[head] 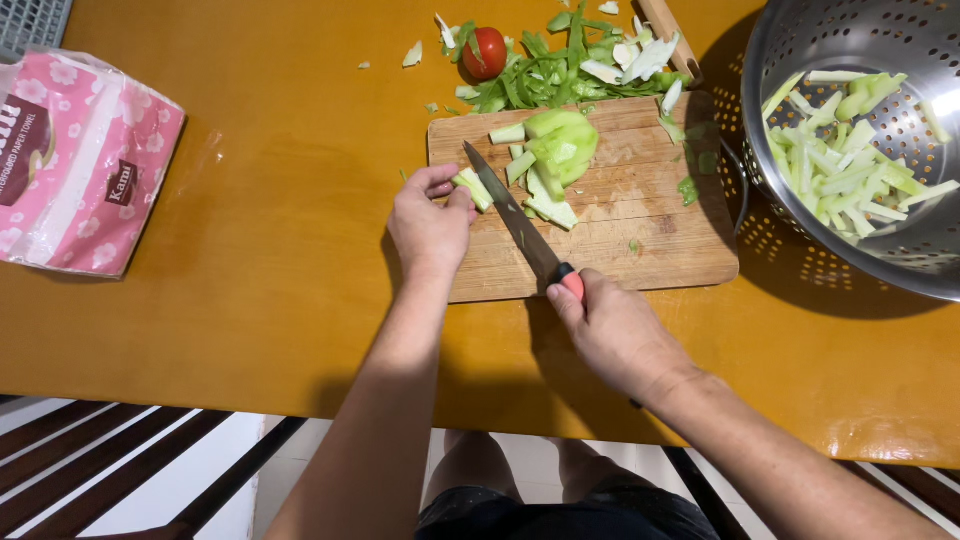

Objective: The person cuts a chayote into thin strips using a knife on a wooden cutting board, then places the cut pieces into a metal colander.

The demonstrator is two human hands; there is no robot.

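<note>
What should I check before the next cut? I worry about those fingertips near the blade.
1. Left hand pins the vegetable piece: ok.
2. Fingertips clear of the knife edge: not ok, they sit right beside it.
3. Right hand grip on the red handle: ok.
4. Cutting board flat on the table: ok.
5. Colander clear of the stroke: ok.

Colander (780, 60) right of cutting board (640, 240)
</note>
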